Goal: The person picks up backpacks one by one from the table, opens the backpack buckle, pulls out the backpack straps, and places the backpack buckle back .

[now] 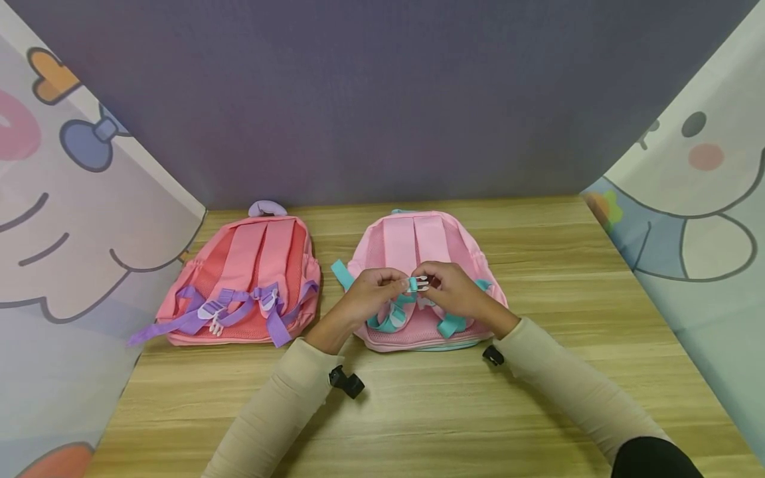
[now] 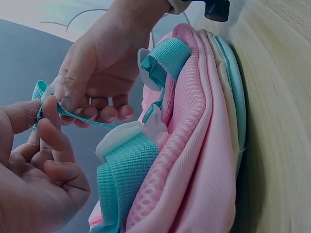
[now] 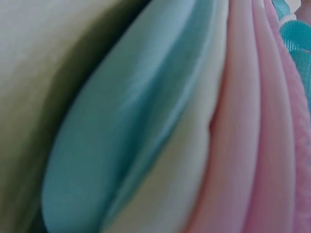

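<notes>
A pink backpack [image 1: 370, 249] lies with its shoulder straps facing up and teal webbing straps [image 1: 452, 325] at its lower part. Above it, my left hand [image 1: 373, 293] pinches teal webbing threaded on a white side-release buckle prong piece [image 1: 422, 283]. My right hand [image 1: 457, 291] holds that same white piece from the other side. In the left wrist view, both the left hand [image 2: 41, 167] and the right hand [image 2: 104, 60] meet at the strap, their fingertips partly covering the buckle. The right wrist view has only the bag's layered edge [image 3: 233, 116], with no hand visible.
To the left lies a coral backpack [image 1: 239, 265] with purple straps [image 1: 191, 318] and white buckles. Both bags rest on a wooden table [image 1: 538, 411]. A dark grey panel [image 1: 388, 99] stands behind, and cartoon-printed walls [image 1: 705, 285] flank the table.
</notes>
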A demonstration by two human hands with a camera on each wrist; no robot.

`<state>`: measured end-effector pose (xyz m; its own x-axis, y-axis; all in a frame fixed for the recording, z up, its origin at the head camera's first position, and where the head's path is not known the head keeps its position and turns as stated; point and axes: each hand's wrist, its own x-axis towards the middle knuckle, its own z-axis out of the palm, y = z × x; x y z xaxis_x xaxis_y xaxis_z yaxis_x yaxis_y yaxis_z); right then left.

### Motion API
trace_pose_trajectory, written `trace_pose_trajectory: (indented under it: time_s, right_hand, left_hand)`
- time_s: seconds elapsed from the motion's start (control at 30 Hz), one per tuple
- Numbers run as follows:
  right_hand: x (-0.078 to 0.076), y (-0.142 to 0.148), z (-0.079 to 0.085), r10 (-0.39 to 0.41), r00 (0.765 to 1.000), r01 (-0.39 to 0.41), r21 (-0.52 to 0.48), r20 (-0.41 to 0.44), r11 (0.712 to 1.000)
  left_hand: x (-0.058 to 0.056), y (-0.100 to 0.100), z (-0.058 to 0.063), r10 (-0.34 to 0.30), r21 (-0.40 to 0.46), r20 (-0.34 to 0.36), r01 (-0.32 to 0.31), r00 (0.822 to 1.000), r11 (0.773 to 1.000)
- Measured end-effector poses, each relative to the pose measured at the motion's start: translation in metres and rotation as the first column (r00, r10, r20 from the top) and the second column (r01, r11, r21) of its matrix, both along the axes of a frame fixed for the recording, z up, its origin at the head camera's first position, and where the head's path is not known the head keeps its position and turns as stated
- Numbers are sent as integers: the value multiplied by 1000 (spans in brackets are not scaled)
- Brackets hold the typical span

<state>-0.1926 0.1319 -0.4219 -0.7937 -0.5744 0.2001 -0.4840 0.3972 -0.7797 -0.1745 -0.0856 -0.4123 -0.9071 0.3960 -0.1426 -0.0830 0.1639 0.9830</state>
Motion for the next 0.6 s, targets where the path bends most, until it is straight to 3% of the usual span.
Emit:
trace_pose_trajectory:
  time_s: [0.6]
  right_hand:
    - [1, -1, -1, -2, 1000, 2, 7, -1, 1000]
  left_hand:
    - [1, -2, 1, 14, -1, 1, -14, 1000, 1000]
